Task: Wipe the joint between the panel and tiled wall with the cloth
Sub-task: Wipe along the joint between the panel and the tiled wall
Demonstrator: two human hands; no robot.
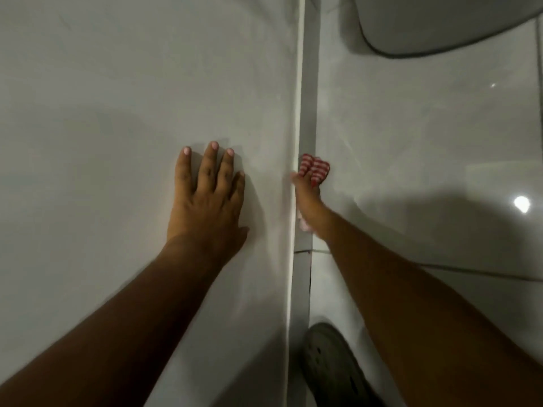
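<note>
Head view, looking forward and down: a smooth pale grey panel [132, 83] fills the left half of the picture. Its right edge is marked by a thin white strip, and a narrow grey joint [308, 113] runs from top to bottom just beside that strip. To the right of the joint, glossy pale tiles of the tiled wall [426, 127] are seen, with a grout line crossing low on the right and two bright light reflections near the right edge.

The left hand [205, 198] is laid flat against the panel, palm down, fingers released and spread, nothing held. It is placed well left of the joint.

The right hand [307, 201] is pressed into the joint at mid-height, seen edge-on. A red-and-white striped cloth [314, 168] is grasped in its clenched fingers, and the bunched cloth sticks out above the hand, touching the joint and the edge of the tiled wall. A little pale fabric is also seen below the hand.

Both bare forearms reach in from the bottom of the picture. A dark grey perforated shoe [332, 365] is seen at the bottom, below the joint. A rounded white fixture with a dark rim [440, 24] is partly seen at the top right.
</note>
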